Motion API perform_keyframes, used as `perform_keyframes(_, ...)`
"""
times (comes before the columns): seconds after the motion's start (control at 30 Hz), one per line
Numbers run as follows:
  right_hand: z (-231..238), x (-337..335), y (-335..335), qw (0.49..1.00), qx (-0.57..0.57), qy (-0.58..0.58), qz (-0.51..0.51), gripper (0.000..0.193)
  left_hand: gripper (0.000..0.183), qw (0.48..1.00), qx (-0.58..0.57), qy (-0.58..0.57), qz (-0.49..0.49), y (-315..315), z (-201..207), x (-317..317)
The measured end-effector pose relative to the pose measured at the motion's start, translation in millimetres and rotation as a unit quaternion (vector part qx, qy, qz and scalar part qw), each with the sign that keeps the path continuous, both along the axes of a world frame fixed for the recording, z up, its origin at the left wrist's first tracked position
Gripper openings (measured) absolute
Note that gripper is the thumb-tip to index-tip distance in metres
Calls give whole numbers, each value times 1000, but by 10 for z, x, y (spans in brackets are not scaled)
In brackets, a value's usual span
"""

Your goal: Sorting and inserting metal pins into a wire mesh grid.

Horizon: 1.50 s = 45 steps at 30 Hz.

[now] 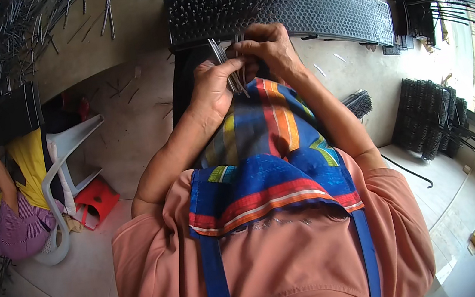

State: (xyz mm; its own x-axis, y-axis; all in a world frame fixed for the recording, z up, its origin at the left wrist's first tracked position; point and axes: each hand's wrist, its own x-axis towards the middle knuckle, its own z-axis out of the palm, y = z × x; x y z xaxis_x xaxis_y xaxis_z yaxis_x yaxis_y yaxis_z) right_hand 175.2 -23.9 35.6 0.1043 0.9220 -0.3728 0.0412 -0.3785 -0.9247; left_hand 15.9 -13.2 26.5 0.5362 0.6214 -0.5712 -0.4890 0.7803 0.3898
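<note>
left hand clamped on thin metal rods, right hand pinching others just beside; perforated tray beyond both.

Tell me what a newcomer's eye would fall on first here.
The brightly striped apron at the centre likely catches the eye first, with the left hand and right hand just above it, holding thin grey rods. Beyond them, at the top, lies a dark honeycomb-patterned tray, its left part packed with slender upright pieces.
</note>
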Motion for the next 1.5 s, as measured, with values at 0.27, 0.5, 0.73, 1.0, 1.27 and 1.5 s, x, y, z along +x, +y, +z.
perform_keyframes(0.27, 139, 106, 64, 947, 206, -13, -248, 3, 21, 982, 25, 160, -96, -96, -105, -205)
perform_keyframes(0.5, -149, 180, 205, 926, 297, -143, -181, 9, 23, 968, 125, 174, -132, -199, -60, -195)
perform_keyframes(0.73, -105, 78, 195, 886, 291, -331, -142, 11, 21, 991, 41, 109, -64, -15, -77, -84)
perform_keyframes(1.0, 22, 121, 225, 881, 260, -382, -104, 9, 22, 990, 7, 134, -53, -97, -93, -114)
perform_keyframes(1.27, 13, 108, 179, 864, 305, -380, -127, 14, 19, 991, 19, 119, -54, -63, -20, -79)
perform_keyframes(1.5, 55, 154, 210, 838, 245, -483, -71, 16, 22, 994, 3, 102, -48, -11, -85, -13)
